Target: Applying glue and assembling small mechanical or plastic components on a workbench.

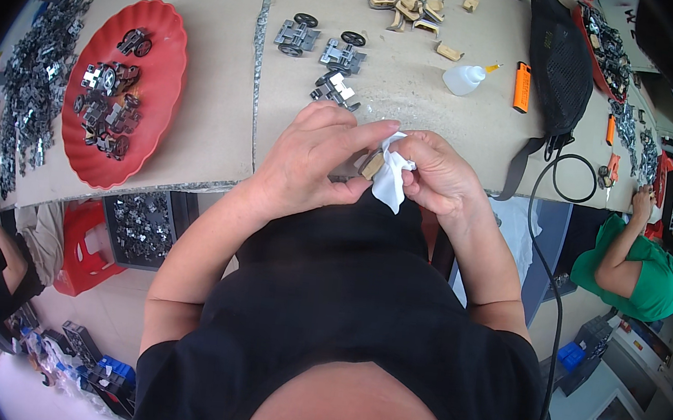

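Between the thumb and fingers of my left hand [309, 154] is a small tan part [371, 166], shaped like a toy car body. My right hand [438, 180] pinches a white cloth or tissue [390, 184] against that part, so much of it is covered. Just beyond my left hand sits a grey-and-white toy chassis [334, 91] with black wheels. Two similar grey chassis [297, 35] stand farther back on the table. A white squeeze bottle [462, 81] with a yellow tip lies beyond my right hand.
A red scalloped plate [176, 54] at left holds several wheeled chassis. Tan parts [407, 6] are heaped at the far side. An orange-handled tool [521, 88] lies beside a black bag [561, 65]. A black cable [541, 252] hangs at right. Co-workers sit on both sides.
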### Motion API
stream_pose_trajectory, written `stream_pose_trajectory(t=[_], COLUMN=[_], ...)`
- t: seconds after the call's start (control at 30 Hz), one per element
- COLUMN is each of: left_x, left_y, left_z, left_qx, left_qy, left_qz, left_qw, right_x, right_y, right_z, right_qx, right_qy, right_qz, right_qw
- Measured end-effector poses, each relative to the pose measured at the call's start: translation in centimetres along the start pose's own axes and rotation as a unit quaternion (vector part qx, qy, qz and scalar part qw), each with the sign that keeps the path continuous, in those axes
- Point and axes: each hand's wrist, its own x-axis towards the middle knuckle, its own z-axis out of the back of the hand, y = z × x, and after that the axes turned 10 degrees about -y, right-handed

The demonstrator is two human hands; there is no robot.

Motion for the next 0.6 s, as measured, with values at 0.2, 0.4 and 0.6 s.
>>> stream_pose_trajectory(t=[0.2, 0.4, 0.6], left_x=[0.2, 0.0, -0.7], left_y=[-0.1, 0.2, -0.1], left_z=[0.2, 0.5, 0.5], left_qx=[-0.014, -0.016, -0.081], left_qy=[-0.014, -0.031, -0.03], left_qz=[0.052, 0.055, 0.157], left_qw=[0.998, 0.998, 0.984], right_x=[0.1, 0.4, -0.2], right_y=[0.0, -0.1, -0.2], right_z=[-0.1, -0.5, -0.9], right_qx=[0.03, 0.018, -0.088], right_qy=[0.026, 0.013, -0.021], right_qz=[0.006, 0.036, 0.145], right_qw=[0.999, 0.999, 0.985])
